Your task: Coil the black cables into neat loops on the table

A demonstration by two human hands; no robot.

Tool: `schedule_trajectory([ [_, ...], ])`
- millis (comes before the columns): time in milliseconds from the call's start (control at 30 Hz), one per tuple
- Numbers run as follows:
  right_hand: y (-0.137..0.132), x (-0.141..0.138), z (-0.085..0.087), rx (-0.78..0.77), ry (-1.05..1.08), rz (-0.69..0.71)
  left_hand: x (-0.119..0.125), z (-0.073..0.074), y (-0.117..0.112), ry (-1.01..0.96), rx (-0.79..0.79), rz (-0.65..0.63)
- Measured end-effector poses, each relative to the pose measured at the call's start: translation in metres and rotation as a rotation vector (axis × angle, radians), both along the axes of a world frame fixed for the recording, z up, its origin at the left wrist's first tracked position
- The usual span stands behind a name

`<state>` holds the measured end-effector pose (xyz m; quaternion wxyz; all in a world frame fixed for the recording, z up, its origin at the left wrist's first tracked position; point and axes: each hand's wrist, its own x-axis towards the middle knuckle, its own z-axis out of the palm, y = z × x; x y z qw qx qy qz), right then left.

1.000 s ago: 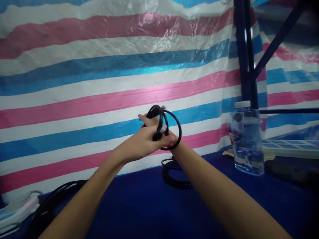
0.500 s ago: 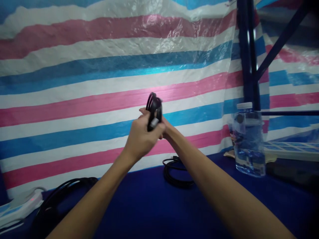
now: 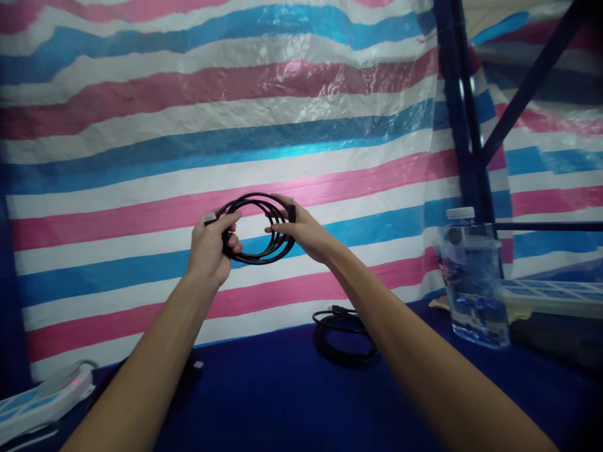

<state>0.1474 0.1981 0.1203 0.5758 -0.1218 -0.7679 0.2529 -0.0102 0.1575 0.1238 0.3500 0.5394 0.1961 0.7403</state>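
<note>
Both my hands hold a coiled black cable [image 3: 254,256] up in front of me, above the blue table [image 3: 282,402]. My left hand [image 3: 210,248] is closed on the coil's left side, near a plug end. My right hand [image 3: 301,229] grips the right side with its fingers wrapped round the strands, beside the other plug. The coil faces me as a flat ring of several loops.
A second coiled black cable [image 3: 343,336] lies on the table at the back. A clear water bottle [image 3: 473,279] stands at the right by a dark blue frame post [image 3: 459,107]. A white power strip [image 3: 42,402] sits at the left edge. A striped tarp [image 3: 188,125] hangs behind.
My hands were pressed together over the coil seen edge-on; they have moved apart and left, and the coil is now turned to face me as an open ring.
</note>
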Motion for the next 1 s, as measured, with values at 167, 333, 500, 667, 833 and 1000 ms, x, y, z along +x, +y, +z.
schedule_trajectory([
  [167, -0.01, 0.004, 0.004, 0.072, -0.238, -0.169, 0.0, -0.007, 0.006, 0.015, 0.102, 0.152],
  [333, -0.015, 0.004, 0.005, 0.132, -0.515, -0.333, -0.004, -0.007, 0.004, 0.298, 0.212, 0.289],
  [500, -0.014, 0.003, 0.001, 0.078, -0.366, -0.285, -0.003, -0.006, 0.002, 0.448, 0.069, 0.125],
  [667, -0.015, 0.002, 0.002, -0.127, -0.159, -0.174, 0.003, -0.009, 0.006, 0.396, -0.058, -0.02],
  [833, -0.004, 0.0, 0.0, -0.274, 0.104, -0.388, 0.016, -0.012, 0.01, 0.033, -0.148, -0.012],
  [1000, 0.002, 0.009, -0.005, -0.29, -0.143, -0.298, 0.016, -0.011, 0.004, 0.223, -0.144, -0.059],
])
